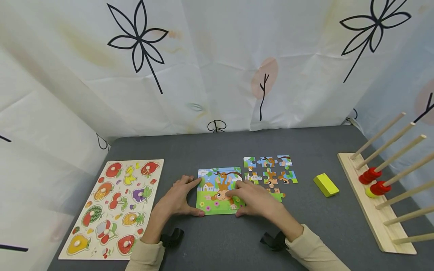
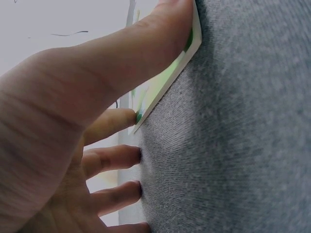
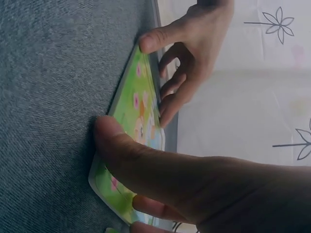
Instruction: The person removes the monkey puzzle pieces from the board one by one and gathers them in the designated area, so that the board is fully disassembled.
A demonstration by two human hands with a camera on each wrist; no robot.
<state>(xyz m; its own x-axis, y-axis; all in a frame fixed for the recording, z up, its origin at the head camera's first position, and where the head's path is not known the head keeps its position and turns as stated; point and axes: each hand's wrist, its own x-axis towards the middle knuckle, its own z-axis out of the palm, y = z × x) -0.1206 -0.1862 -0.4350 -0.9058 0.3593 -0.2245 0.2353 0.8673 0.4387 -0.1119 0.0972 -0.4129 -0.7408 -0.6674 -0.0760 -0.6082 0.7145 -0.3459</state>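
Note:
A square puzzle board with a hanging monkey, a house and green grass lies flat in front of the person. The left hand is at its left side, thumb at the near-left corner and index finger near the far-left corner. In the left wrist view the left thumb rests on the board's edge, with the other fingers spread on the table. The right hand lies over the right side; its index finger touches the picture and its right thumb is at the near edge. That hand partly hides the board's right edge.
Loose jigsaw pieces lie in rows right of the board, some partly behind the right hand. Farther right are a yellow block and a wooden peg rack with red and yellow rings. A fruit puzzle board lies at left.

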